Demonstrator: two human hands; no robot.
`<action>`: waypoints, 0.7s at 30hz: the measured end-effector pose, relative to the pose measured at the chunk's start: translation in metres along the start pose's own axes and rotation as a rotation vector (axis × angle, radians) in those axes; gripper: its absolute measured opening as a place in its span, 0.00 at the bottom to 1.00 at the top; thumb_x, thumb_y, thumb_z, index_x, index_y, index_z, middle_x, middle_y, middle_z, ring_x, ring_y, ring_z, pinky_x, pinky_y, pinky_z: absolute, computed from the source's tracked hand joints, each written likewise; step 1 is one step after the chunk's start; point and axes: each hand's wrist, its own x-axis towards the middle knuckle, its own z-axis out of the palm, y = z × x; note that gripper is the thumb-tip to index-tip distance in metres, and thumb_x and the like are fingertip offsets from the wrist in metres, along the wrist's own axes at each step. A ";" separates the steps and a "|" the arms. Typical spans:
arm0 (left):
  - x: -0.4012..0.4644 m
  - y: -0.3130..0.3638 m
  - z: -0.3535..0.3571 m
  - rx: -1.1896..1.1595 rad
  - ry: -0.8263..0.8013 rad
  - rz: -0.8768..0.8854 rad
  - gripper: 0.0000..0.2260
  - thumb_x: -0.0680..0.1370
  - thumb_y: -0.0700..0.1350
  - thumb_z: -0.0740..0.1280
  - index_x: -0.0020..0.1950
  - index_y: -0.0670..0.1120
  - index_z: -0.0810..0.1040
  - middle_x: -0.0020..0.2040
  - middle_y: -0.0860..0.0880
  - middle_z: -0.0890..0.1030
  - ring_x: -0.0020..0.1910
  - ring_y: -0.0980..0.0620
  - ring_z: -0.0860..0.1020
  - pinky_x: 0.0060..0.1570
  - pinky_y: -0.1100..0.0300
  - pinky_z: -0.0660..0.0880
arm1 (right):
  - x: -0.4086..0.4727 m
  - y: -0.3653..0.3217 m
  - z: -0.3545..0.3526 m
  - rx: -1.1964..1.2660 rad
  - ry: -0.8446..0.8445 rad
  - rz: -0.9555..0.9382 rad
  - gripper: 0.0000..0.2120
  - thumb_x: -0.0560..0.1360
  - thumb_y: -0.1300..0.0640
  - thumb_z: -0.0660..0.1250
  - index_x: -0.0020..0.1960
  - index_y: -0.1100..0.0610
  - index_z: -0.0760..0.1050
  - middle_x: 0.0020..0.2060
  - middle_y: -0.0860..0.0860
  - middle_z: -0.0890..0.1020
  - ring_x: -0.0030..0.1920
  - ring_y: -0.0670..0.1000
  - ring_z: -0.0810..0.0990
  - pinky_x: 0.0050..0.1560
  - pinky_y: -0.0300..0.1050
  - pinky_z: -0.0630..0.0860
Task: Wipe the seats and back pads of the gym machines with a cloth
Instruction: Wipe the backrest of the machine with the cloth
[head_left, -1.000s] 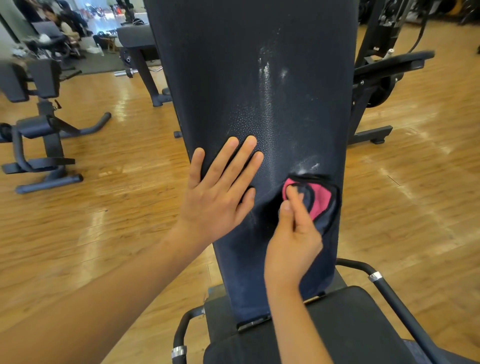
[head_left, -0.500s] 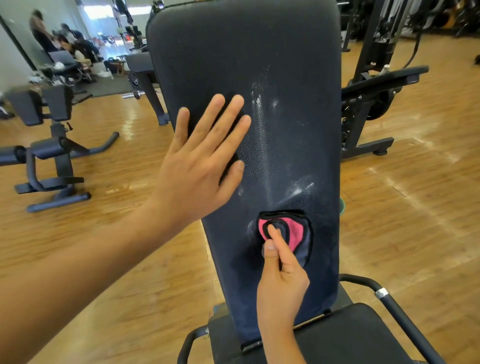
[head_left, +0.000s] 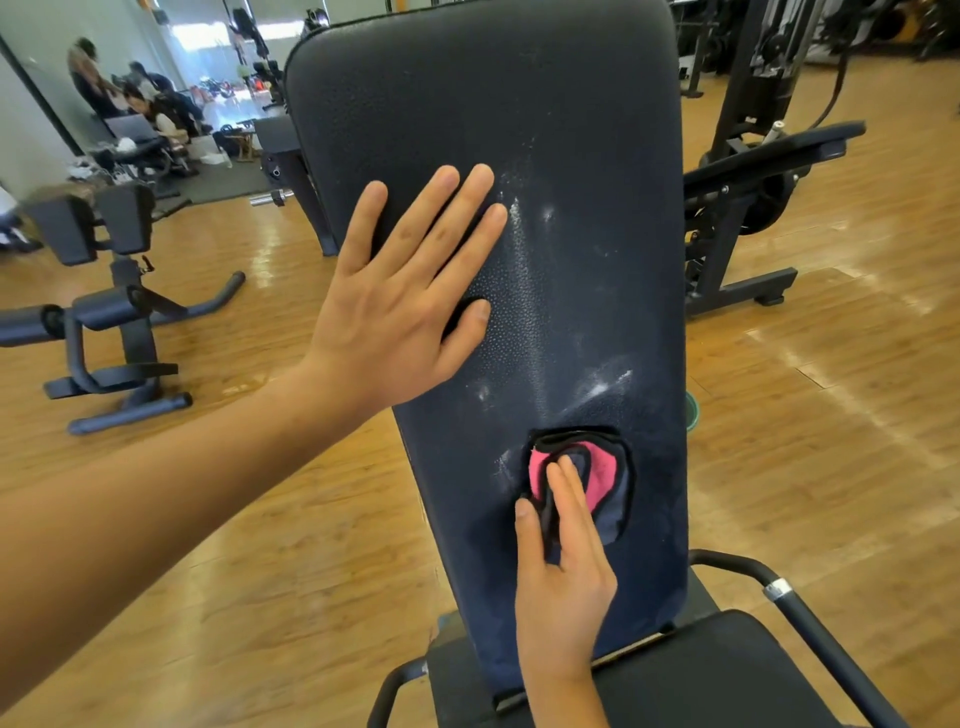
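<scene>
A tall dark back pad (head_left: 571, 156) of pebbled, leather-like vinyl fills the middle of the view, standing nearly upright with a rounded top. Pale smears and dusty streaks mark its surface, one line running down from the upper middle and a brighter patch lower on the right. The left hand (head_left: 400, 306) lies flat against the pad's left half, fingers straight and spread, holding nothing. Lower on the pad, the right hand (head_left: 563, 566) presses a bunched cloth (head_left: 597, 475), pink with dark edging, against the vinyl; the thumb and fingers pinch a fold of it, so this grip is closed on the cloth. Below the pad, at the near edge, sits the black seat (head_left: 727, 670), flanked by black tubular handles (head_left: 810, 618) with a silver band.

The floor (head_left: 831, 441) is glossy honey-coloured wood planking with window glare on it. To the left stands a dark padded machine (head_left: 109, 322) on a tubular base. To the right, behind the pad, is another black frame (head_left: 743, 208) with a long pad and a weight plate. In the far left corner, people (head_left: 150, 109) sit by a bright window, blurred.
</scene>
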 end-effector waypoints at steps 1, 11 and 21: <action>0.000 0.000 0.000 0.001 0.000 0.001 0.27 0.85 0.54 0.55 0.83 0.45 0.60 0.83 0.44 0.58 0.82 0.45 0.56 0.78 0.38 0.51 | 0.000 0.003 0.001 -0.029 -0.029 -0.021 0.23 0.74 0.59 0.72 0.69 0.52 0.75 0.68 0.45 0.76 0.70 0.40 0.70 0.65 0.28 0.67; -0.001 0.001 0.002 0.004 0.030 -0.011 0.27 0.85 0.54 0.56 0.82 0.44 0.62 0.82 0.44 0.60 0.82 0.45 0.57 0.78 0.39 0.51 | 0.046 -0.007 -0.035 0.141 0.118 0.170 0.17 0.78 0.57 0.67 0.59 0.36 0.77 0.53 0.39 0.84 0.55 0.37 0.80 0.54 0.30 0.73; -0.001 0.002 0.004 -0.002 0.052 -0.024 0.27 0.84 0.53 0.56 0.82 0.45 0.62 0.82 0.45 0.60 0.82 0.46 0.57 0.78 0.40 0.50 | 0.114 -0.025 -0.041 0.303 0.172 0.164 0.14 0.80 0.58 0.65 0.64 0.51 0.78 0.60 0.46 0.81 0.64 0.44 0.77 0.66 0.47 0.74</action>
